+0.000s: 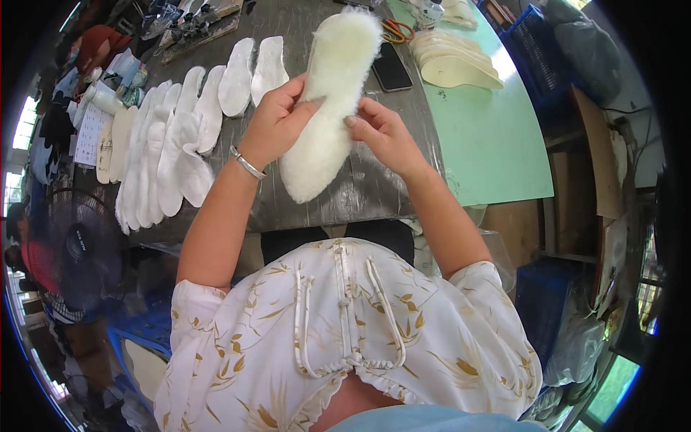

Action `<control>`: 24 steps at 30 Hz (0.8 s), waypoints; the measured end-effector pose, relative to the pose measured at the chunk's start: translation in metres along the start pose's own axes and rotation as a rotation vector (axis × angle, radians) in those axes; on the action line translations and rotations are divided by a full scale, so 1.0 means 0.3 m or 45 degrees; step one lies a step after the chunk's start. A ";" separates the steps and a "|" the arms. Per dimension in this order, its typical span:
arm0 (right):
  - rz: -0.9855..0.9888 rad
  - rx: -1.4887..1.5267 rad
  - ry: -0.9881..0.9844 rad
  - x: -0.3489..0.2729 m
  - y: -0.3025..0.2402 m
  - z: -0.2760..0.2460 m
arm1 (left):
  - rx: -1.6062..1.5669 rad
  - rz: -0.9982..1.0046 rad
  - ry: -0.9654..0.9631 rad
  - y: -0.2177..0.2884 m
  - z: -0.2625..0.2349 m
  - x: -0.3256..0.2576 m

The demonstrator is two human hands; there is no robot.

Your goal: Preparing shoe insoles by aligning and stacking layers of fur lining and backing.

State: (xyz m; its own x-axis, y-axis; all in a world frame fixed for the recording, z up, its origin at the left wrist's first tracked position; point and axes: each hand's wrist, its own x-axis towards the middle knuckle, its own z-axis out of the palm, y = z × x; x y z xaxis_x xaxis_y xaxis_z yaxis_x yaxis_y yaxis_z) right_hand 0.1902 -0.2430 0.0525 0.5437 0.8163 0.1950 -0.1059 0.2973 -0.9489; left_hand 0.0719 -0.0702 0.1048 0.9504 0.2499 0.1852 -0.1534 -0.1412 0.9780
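Observation:
A fluffy, cream-white fleece insole is held up over the dark table, its furry side showing and its longer end tilted away to the upper right. My left hand grips its left edge, with the thumb pressed on the fleece. On the opposite edge, my right hand pinches the insole between thumb and bent fingers. Some fingertips are hidden behind it. Left of my hands, several white fleece insoles lie overlapping in a row. Beyond them rests a separate pair, one being a white insole.
On the green board at right sits a stack of cream insole pieces. A black phone and orange-handled scissors lie beyond my right hand. A fan stands at left, and a blue crate at far right.

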 end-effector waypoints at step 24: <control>-0.562 -0.846 0.245 -0.111 -0.079 -0.172 | 1.468 0.410 0.064 0.003 0.086 -0.078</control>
State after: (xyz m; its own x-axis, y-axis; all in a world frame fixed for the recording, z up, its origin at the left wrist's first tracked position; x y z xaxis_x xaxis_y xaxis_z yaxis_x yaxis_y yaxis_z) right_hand 0.2176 -0.3029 0.0558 0.5596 0.5755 0.5964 0.6336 0.1668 -0.7554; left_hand 0.0565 -0.1008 0.0990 0.8974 0.0788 0.4341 -0.0252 -0.9731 0.2289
